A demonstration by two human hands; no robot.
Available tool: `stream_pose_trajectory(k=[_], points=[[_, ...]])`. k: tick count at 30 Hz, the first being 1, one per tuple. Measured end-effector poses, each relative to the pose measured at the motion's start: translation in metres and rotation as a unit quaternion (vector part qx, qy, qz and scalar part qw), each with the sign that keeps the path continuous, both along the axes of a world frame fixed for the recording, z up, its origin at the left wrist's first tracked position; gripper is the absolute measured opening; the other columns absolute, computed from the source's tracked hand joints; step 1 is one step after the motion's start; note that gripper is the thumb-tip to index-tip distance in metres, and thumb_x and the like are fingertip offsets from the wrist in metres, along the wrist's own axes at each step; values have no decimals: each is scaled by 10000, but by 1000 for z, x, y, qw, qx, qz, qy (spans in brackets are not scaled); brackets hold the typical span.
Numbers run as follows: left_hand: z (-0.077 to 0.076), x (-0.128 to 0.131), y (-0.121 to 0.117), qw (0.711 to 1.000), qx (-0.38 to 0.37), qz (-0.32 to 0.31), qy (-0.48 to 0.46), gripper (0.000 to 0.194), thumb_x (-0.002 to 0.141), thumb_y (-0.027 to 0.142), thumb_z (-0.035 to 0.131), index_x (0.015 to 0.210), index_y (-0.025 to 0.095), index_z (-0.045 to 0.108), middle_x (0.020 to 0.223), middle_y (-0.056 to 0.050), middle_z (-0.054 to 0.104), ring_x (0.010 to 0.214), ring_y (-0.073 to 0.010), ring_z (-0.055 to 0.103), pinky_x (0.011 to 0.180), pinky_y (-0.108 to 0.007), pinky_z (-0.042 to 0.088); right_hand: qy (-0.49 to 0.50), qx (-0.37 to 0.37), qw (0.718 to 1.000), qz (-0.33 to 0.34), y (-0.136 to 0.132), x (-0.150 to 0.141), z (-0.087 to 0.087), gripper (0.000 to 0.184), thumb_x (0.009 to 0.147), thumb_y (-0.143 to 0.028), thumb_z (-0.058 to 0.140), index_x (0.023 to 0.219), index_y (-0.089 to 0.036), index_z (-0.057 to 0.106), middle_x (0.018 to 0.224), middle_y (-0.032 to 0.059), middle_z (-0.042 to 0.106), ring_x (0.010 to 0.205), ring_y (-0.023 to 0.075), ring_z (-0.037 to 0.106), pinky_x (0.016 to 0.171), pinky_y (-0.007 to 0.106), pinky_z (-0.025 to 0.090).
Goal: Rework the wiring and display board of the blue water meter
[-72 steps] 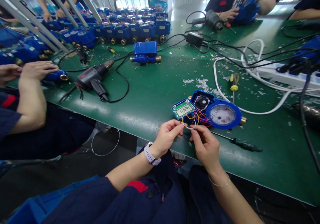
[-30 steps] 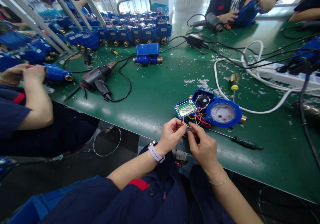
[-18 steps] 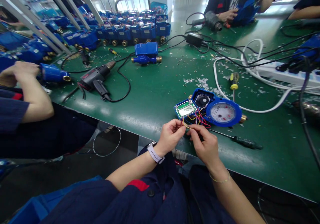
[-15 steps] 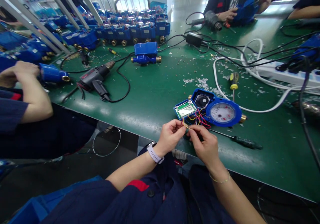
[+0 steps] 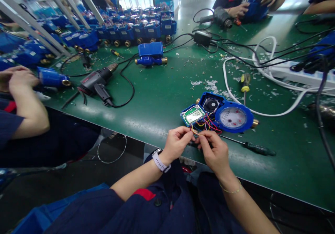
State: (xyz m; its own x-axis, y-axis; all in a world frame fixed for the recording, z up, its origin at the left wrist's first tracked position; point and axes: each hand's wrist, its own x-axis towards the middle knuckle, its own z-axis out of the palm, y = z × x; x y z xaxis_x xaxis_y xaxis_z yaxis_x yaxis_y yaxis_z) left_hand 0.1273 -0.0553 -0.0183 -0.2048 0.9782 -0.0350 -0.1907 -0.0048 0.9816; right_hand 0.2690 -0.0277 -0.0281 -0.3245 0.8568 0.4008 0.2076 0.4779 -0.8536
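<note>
Six o'clock from the flat green board [image 5: 192,113], thin yellow wires [image 5: 194,132] are pinched by left hand [image 5: 176,143], now right hand [image 5: 216,153] too, so steadier.

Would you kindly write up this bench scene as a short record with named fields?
Left hand: pinching thin wires
Right hand: pinching the same bundle, close beside the left
Display board: wired, beside the opened blue meter
Dark-handled screwdriver: lying on the green table
Heat gun: on its side, left of the hands
</note>
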Motion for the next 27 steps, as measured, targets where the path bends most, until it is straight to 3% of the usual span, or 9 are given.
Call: stream_pose_trajectory(k=[16,27], points=[[2,1,-1,1000,6,-2,2,317,788,433,674,694,158,549,574,30,586,513,-65,521,530,-186,442,0,-32,999,28,1,-2,2,119,956,-237,530,861,-184,579,687,-16,613,543,96,588,540,211,469],[1,2,-6,998,32,36,37,256,833,360,636,899,122,706,738,-60,739,583,-103,621,603,-220,532,18,-32,999,-20,0,-3,6,143,947,-250,540,824,-189,580,651,-18,615,525,105,590,521,217,477]])
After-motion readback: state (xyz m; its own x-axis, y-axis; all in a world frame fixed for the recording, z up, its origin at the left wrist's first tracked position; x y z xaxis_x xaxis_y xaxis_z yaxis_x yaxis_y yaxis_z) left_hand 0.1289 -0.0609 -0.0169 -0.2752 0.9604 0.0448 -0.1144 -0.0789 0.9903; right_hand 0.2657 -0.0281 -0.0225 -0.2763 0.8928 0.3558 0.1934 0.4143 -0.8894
